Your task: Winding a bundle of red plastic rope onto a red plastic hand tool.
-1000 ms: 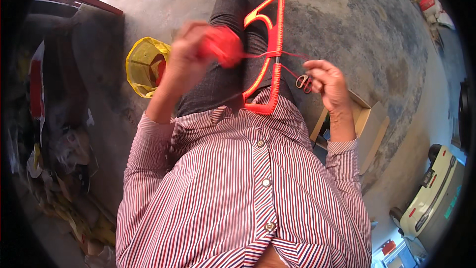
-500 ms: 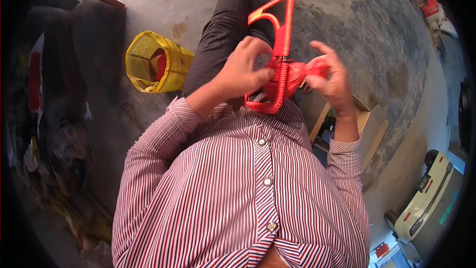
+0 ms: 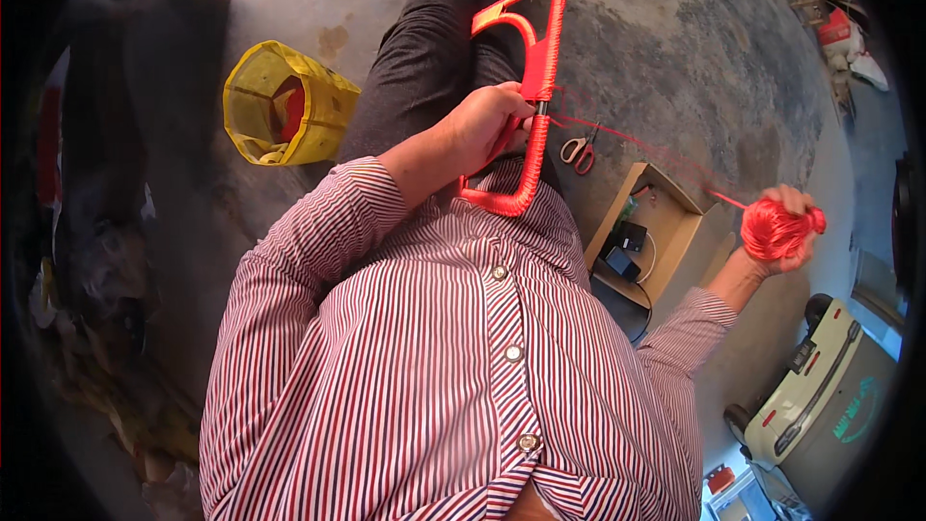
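Note:
An angular frame wrapped in red cord (image 3: 540, 68) rests upright over my lap. My left hand (image 3: 479, 127) is closed round its near side, and the fingertips are partly hidden behind it. Beside that hand, a short black stretch of bare bar (image 3: 542, 108) shows between the wrapped parts. Far out to the right, my right hand (image 3: 793, 259) grips a bundle of red cord (image 3: 775, 230). A taut red strand (image 3: 726, 199) runs from the bundle back to the frame next to the bare stretch.
Scissors (image 3: 582, 156) lie on the concrete floor right of my leg. Nearer is an open cardboard box (image 3: 683, 241) with dark devices and cables. A yellow bucket (image 3: 333, 106) holding something red stands to the left. At lower right is a cream wheeled object (image 3: 808, 381).
My right hand has swung outward to the right with the cord bundle, drawing the strand out straight. My left hand has closed on the frame. Scissors and box contents now show.

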`<state>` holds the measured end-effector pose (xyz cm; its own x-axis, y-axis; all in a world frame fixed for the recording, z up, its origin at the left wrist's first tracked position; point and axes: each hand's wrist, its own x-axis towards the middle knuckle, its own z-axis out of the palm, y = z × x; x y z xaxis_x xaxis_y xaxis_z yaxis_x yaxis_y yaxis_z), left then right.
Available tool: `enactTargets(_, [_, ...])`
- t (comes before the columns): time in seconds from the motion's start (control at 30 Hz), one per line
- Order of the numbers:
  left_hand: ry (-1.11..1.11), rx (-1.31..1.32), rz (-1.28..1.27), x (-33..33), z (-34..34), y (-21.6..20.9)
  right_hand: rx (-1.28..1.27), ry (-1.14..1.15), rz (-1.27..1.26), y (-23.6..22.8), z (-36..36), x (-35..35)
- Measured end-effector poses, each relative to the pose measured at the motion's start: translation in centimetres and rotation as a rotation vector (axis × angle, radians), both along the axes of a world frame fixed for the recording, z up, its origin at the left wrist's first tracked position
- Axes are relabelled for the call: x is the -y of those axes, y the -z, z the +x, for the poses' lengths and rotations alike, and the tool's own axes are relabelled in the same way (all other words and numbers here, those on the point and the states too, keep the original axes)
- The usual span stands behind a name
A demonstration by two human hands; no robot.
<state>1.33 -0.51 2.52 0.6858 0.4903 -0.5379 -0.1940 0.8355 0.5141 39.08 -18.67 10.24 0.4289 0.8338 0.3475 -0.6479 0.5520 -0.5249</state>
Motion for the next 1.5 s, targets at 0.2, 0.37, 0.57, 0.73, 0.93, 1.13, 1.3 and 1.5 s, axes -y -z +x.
enactTargets(0.2, [0.083, 0.06, 0.041, -0.2, -0.2, 1.2, 0.469, -0.076, -0.597, 4.6, -15.3, -6.4])
enactTargets(0.37, [0.055, 0.018, 0.023, 0.1, -0.3, 0.0, 0.693, -0.362, -0.7, 7.0, -18.7, -8.0])
enactTargets(0.57, [0.128, 0.08, -0.012, -0.5, 0.2, 2.1, 0.19, -0.352, -0.515, -2.3, -18.9, -7.3])
enactTargets(0.73, [0.05, -0.025, 0.006, -0.1, 0.9, 1.6, 0.282, -0.356, -0.488, -3.3, -21.8, -6.5])
enactTargets(0.93, [-0.256, -0.735, 1.556, 0.9, 1.2, 1.6, -0.003, -0.496, -0.198, -6.6, -19.8, -6.9])
enactTargets(1.13, [-0.196, -0.207, 1.1, 0.4, 1.0, -5.7, 0.219, -0.718, -0.165, -4.9, -17.7, -7.0])
enactTargets(1.3, [0.099, -0.906, 1.383, -2.4, -5.4, -1.1, 1.734, -0.374, -0.573, 0.5, -18.6, -8.8])
enactTargets(1.5, [0.379, -0.52, 0.367, 2.0, -4.5, -3.8, 1.5, -0.382, -0.666, 4.2, -22.8, -9.7])
